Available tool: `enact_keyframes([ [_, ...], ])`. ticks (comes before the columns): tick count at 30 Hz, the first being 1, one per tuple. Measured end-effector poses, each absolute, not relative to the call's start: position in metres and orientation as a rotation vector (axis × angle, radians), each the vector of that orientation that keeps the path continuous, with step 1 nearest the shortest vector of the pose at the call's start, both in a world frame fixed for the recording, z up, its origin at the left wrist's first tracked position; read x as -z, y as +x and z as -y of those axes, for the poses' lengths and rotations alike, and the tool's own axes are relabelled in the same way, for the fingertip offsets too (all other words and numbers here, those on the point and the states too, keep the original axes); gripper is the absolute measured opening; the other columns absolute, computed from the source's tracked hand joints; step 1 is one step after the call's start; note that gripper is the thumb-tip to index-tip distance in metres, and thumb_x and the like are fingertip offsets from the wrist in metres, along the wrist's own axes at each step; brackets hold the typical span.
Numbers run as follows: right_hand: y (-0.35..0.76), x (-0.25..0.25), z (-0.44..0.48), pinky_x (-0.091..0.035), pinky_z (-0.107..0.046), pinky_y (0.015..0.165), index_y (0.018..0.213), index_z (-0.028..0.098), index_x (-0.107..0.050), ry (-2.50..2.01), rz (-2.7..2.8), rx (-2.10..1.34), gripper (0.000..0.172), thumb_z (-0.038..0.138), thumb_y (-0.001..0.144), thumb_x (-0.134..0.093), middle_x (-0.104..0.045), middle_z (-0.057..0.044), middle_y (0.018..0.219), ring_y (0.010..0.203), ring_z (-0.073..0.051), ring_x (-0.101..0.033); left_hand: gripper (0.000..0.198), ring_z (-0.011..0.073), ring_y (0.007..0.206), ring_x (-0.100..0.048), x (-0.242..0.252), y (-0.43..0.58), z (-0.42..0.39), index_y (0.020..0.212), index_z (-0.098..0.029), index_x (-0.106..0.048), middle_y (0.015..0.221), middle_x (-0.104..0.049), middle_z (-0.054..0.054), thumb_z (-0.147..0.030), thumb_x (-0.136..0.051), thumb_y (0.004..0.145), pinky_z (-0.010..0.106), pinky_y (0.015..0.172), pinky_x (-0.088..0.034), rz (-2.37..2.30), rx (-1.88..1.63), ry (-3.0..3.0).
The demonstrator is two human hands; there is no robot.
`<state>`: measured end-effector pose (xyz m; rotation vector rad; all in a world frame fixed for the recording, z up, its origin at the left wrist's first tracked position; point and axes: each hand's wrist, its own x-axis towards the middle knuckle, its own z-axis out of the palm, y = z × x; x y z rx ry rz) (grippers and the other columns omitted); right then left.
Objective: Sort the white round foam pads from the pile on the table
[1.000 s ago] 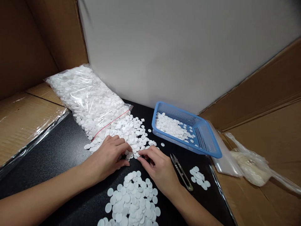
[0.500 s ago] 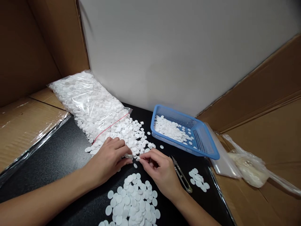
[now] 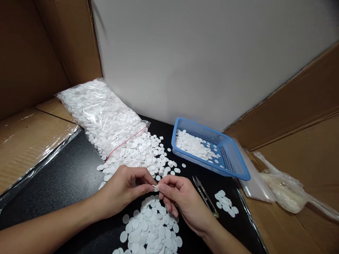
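Observation:
My left hand (image 3: 123, 190) pinches a few small white discs (image 3: 155, 187) between thumb and fingertips. My right hand (image 3: 181, 197) meets it from the other side, its thumb and forefinger closed on the same discs. Fingertips partly hide them, so I cannot tell how many there are. Just below the hands lies a pile of flat white discs (image 3: 150, 229). Behind my left hand, a heap of white discs (image 3: 137, 150) spills from the mouth of a clear plastic bag (image 3: 97, 106) with a red strip.
A blue perforated basket (image 3: 209, 167) holding white discs stands at the back right. Thread snips (image 3: 205, 195) lie beside my right hand, near a small group of discs (image 3: 226, 203). Farther right are clear plastic sheets (image 3: 255, 188) and a knotted plastic bag (image 3: 283, 192). Cardboard (image 3: 304, 106) flanks the black table.
Both hands have drawn back from the edge of the heap toward me and come together. The discs are now pinched between both hands' fingertips.

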<state>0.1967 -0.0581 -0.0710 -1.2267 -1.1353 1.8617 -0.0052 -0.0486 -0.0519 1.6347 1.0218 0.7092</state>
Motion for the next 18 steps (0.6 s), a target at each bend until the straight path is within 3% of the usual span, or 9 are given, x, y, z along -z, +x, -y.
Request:
enact_keyframes([
  [5, 0.205, 0.07, 0.056, -0.022, -0.016, 0.032, 0.069, 0.016, -0.062, -1.251, 1.058, -1.944, 0.041, 0.052, 0.072, -0.081, -0.06, 0.005, 0.052, 0.033, -0.002, -0.037, 0.011, 0.0137, 0.071, -0.065, 0.058, -0.016, 0.048, 0.084, -0.019, -0.071, 0.077, -0.073, 0.0, -0.015, -0.063, 0.09, 0.022, 0.064, -0.046, -0.915, -0.636, 2.062],
  [9, 0.21, 0.068, 0.057, -0.022, -0.017, 0.033, 0.068, 0.017, -0.06, -1.378, 1.324, -1.919, 0.036, 0.047, 0.073, -0.081, -0.058, 0.006, 0.051, 0.035, -0.004, -0.039, 0.011, 0.0143, 0.075, -0.064, 0.058, -0.018, 0.047, 0.087, -0.021, -0.071, 0.077, -0.071, 0.0, -0.014, -0.063, 0.09, 0.023, 0.071, -0.047, -0.819, -0.585, 2.171],
  [13, 0.208, 0.064, 0.061, -0.028, -0.018, 0.043, 0.071, 0.018, -0.063, -1.404, 1.595, -1.607, 0.02, 0.03, 0.077, -0.077, -0.05, 0.008, 0.055, 0.048, -0.006, -0.041, 0.01, 0.0115, 0.064, -0.059, 0.055, -0.015, 0.048, 0.08, -0.018, -0.07, 0.071, -0.067, -0.002, -0.014, -0.063, 0.086, 0.019, 0.058, -0.042, -0.933, -0.56, 1.926],
  [18, 0.203, 0.063, 0.065, -0.027, -0.02, 0.041, 0.078, 0.017, -0.063, -1.304, 1.511, -1.672, 0.025, 0.041, 0.085, -0.067, -0.055, 0.005, 0.061, 0.044, -0.006, -0.038, 0.01, 0.0067, 0.051, -0.043, 0.054, -0.011, 0.05, 0.075, -0.016, -0.064, 0.059, -0.055, -0.006, -0.017, -0.063, 0.085, 0.017, 0.047, -0.031, -0.972, -0.53, 1.667],
])
